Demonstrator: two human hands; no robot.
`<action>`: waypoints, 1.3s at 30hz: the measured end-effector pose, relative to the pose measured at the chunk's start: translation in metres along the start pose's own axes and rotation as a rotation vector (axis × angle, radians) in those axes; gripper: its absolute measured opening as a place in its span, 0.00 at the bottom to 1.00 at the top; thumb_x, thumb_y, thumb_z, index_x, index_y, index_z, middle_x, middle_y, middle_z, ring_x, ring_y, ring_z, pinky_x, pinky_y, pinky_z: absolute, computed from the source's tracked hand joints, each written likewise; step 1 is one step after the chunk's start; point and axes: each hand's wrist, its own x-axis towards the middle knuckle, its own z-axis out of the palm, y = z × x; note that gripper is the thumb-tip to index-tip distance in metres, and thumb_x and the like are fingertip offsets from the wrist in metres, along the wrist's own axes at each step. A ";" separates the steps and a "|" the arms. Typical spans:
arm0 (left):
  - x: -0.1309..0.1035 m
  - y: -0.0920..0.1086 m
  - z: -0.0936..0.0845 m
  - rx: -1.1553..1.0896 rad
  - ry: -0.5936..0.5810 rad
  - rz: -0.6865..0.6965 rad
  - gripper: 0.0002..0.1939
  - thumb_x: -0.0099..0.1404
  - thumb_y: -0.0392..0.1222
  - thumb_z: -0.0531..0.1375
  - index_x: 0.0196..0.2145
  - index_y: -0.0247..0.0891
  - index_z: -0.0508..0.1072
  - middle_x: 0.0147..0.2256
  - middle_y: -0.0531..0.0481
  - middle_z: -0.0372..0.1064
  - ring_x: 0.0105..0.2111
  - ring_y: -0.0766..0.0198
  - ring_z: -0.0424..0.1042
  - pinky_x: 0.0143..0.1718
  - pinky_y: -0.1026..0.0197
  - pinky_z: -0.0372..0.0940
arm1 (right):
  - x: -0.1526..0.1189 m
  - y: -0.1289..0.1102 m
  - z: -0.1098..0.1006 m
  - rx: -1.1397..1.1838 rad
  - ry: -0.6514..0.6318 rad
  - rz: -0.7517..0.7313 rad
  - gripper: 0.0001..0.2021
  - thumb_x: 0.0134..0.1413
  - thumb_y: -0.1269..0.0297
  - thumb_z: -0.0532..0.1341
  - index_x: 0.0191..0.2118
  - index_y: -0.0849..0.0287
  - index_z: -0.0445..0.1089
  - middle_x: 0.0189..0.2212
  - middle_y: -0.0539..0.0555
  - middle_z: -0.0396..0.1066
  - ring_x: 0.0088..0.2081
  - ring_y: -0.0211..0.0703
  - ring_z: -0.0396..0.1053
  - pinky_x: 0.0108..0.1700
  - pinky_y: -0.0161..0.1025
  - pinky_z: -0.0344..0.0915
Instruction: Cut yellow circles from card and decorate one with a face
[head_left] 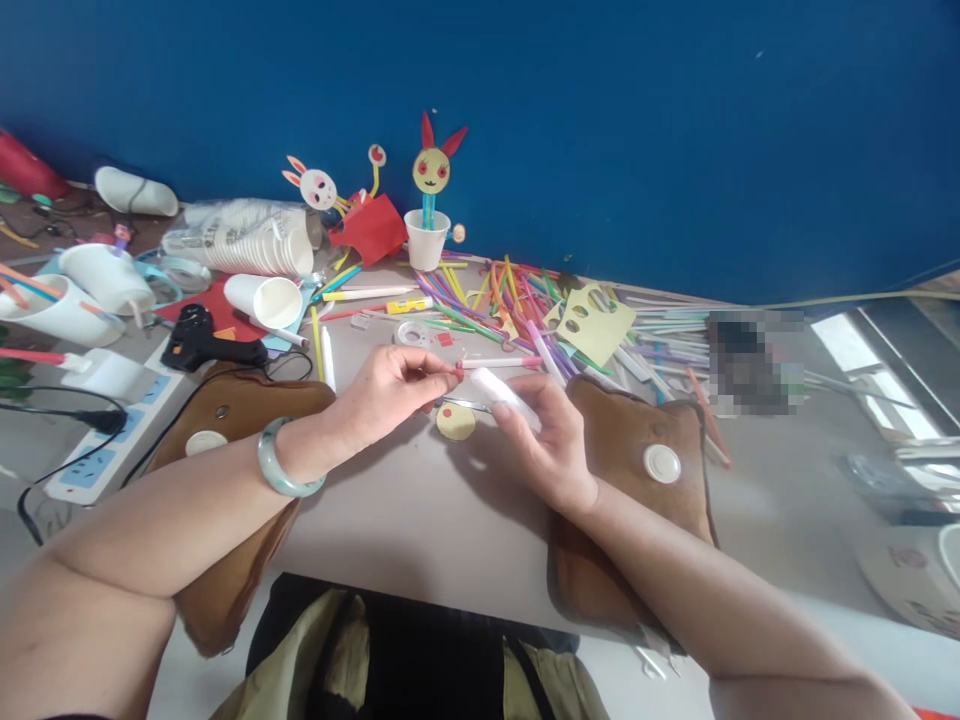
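Observation:
My left hand [394, 390], with a bangle at the wrist, has its fingertips pinched on a small red piece [460, 371], mostly covered by the fingers. My right hand [551, 440] is wrapped round a white tube [491, 388] that looks like a glue stick. The tube's end points at the left fingertips, close to the red piece. Below and between the hands, a pale yellow paper circle [456, 424] with a red dot lies on the table. Just beyond them lies a white and pink pen [501, 363].
Brown cushions [637, 540] lie under both forearms. Coloured straws [495, 300] and cut yellow card [596, 325] spread along the blue wall. A rabbit figure stands in a white cup [427, 245]. On the left are a black glue gun [202, 340], paper cups [266, 300] and a power strip [112, 440].

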 end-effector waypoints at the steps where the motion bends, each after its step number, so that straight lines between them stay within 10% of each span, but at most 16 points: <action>1: 0.000 0.001 0.000 0.008 0.000 0.009 0.10 0.60 0.46 0.64 0.32 0.35 0.79 0.19 0.55 0.65 0.20 0.72 0.60 0.20 0.68 0.54 | 0.000 -0.001 0.000 -0.014 -0.010 0.004 0.08 0.59 0.58 0.61 0.38 0.57 0.69 0.31 0.51 0.73 0.30 0.40 0.69 0.34 0.37 0.67; 15: -0.001 -0.002 0.001 0.126 0.048 0.221 0.07 0.60 0.41 0.62 0.31 0.35 0.79 0.26 0.51 0.74 0.25 0.69 0.67 0.26 0.67 0.62 | 0.005 -0.007 -0.001 -0.119 -0.054 0.114 0.12 0.59 0.54 0.59 0.35 0.58 0.72 0.28 0.52 0.74 0.28 0.41 0.69 0.32 0.36 0.65; 25: -0.001 0.002 0.000 0.053 0.043 0.098 0.06 0.61 0.40 0.62 0.29 0.35 0.76 0.21 0.55 0.68 0.20 0.72 0.63 0.22 0.68 0.60 | 0.005 -0.006 -0.002 0.150 -0.110 0.296 0.22 0.63 0.47 0.53 0.27 0.59 0.67 0.18 0.47 0.59 0.23 0.35 0.57 0.28 0.36 0.58; 39: -0.012 -0.009 0.006 0.441 0.068 0.734 0.05 0.64 0.34 0.60 0.35 0.37 0.77 0.53 0.40 0.72 0.50 0.55 0.73 0.46 0.56 0.71 | 0.007 0.001 0.001 0.391 -0.183 0.444 0.25 0.63 0.42 0.50 0.31 0.58 0.73 0.16 0.47 0.56 0.19 0.35 0.52 0.20 0.35 0.53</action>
